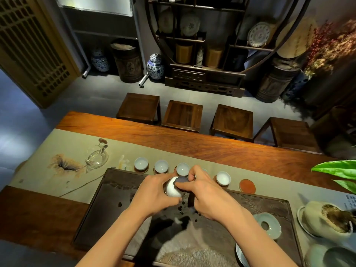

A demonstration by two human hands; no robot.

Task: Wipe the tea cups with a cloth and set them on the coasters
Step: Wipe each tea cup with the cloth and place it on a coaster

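Note:
My left hand [154, 193] grips a white tea cup [172, 186] tipped on its side above the dark tea tray [107, 205]. My right hand [204, 195] pinches a dark blue cloth [183, 179] against the cup's mouth. Behind my hands, a row of pale cups stands on brown coasters along the runner: one cup [141, 163], a second [161, 166], a third [183, 169], and another cup [223, 178] to the right. A further cup is mostly hidden behind my right hand. At the row's right end lies a bare reddish coaster [247, 186].
A glass pitcher [97, 157] stands on the runner at left. A celadon strainer ring [266, 225] lies on the tray's right side, with bowls and a lidded vessel [325, 220] beyond it. Several wooden stools [182, 115] line the table's far edge. Green leaves [337, 169] reach in from the right.

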